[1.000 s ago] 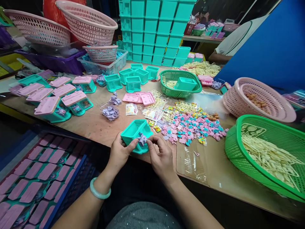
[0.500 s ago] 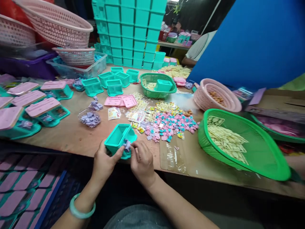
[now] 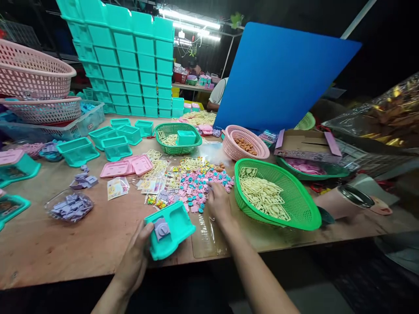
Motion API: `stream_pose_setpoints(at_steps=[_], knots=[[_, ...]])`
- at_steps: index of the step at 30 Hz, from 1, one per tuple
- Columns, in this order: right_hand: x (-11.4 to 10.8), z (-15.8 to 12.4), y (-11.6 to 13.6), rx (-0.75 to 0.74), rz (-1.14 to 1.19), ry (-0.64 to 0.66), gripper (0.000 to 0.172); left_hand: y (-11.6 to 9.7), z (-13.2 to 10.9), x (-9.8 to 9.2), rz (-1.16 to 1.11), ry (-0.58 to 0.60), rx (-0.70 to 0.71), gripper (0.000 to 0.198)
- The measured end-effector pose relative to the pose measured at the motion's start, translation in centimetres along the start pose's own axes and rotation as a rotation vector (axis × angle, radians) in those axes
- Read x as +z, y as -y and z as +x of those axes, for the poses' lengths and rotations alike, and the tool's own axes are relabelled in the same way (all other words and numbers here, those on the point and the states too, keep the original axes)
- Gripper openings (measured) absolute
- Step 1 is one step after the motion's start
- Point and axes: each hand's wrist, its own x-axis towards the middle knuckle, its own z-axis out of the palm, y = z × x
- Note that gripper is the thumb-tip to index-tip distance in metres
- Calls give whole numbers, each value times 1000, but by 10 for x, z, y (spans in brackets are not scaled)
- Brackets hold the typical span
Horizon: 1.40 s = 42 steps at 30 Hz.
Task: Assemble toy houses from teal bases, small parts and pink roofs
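My left hand (image 3: pixel 135 252) grips a small teal plastic box (image 3: pixel 178 224), tilted above the front edge of the table. A purple plastic piece (image 3: pixel 161 228) sits on the box beside my thumb. Farther right, my right hand (image 3: pixel 220 201) reaches down into a pile of small pink and blue pieces (image 3: pixel 190 187). Its fingers are curled together, and whatever lies between the fingertips is hidden. Left of the pile are pink lids (image 3: pixel 126 166) and a flat printed packet (image 3: pixel 118 188). A clear tub (image 3: pixel 69 206) of purple pieces stands at the left.
A green basket (image 3: pixel 310 213) of cream pieces stands right of my right hand. Behind are another green basket (image 3: pixel 178 148), a pink basket (image 3: pixel 263 152), and a tall stack of teal boxes (image 3: pixel 126 61). A blue board (image 3: pixel 271 78) leans at the back. A person's sleeve (image 3: pixel 218 91) shows behind it.
My right hand has left the box and moved right to the pile of small pieces. My left hand has tilted the box, turning the purple piece upward. The view has swung right.
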Motion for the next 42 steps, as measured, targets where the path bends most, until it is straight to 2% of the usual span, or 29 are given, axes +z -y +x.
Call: stream_pose_setpoints(at_steps=[3, 5, 8, 12, 15, 17, 18, 20, 22, 24, 26, 29, 30, 32, 35, 38, 42], knots=[[9, 65, -36, 110, -112, -28, 40, 6, 19, 26, -81, 74, -37, 55], [15, 92, -48, 180, -170, -18, 41, 7, 26, 35, -115, 102, -54, 59], [22, 108, -54, 268, -231, 8, 34, 5, 22, 34, -114, 96, -69, 59], [18, 108, -50, 316, -269, -1, 29, 0, 3, 19, -75, 5, -103, 52], [3, 91, -23, 277, -242, -53, 24, -1, -8, 8, -61, -93, -96, 47], [-9, 64, 10, 118, -63, -98, 17, -1, -11, 3, -58, -165, -72, 46], [-14, 44, 30, -30, 111, -84, 12, -1, -12, 1, -54, -198, -55, 45], [-22, -1, 71, -194, 431, 23, 7, 1, -13, -1, -43, -242, -24, 44], [-26, -43, 104, -218, 573, 139, 8, 3, -14, -4, -31, -254, -2, 44], [-26, -68, 120, -188, 554, 159, 6, 5, -15, -9, -33, -246, -14, 46], [-20, -71, 118, -176, 543, 200, 8, 5, -16, -17, -42, -237, -38, 52], [1, -41, 92, -234, 546, 305, 13, 2, -17, -31, -51, -233, -55, 57], [11, -26, 82, -279, 485, 329, 18, 1, -18, -35, -48, -237, -51, 58], [33, 1, 64, -385, 220, 441, 25, -1, -19, -42, -34, -246, -43, 57], [58, 27, 49, -430, 60, 501, 29, -1, -22, -50, -15, -266, -16, 51], [66, 37, 46, -441, -13, 528, 23, 0, -23, -56, -24, -273, -21, 48], [65, 47, 51, -452, -98, 556, 13, -1, -22, -59, -22, -249, -34, 48]])
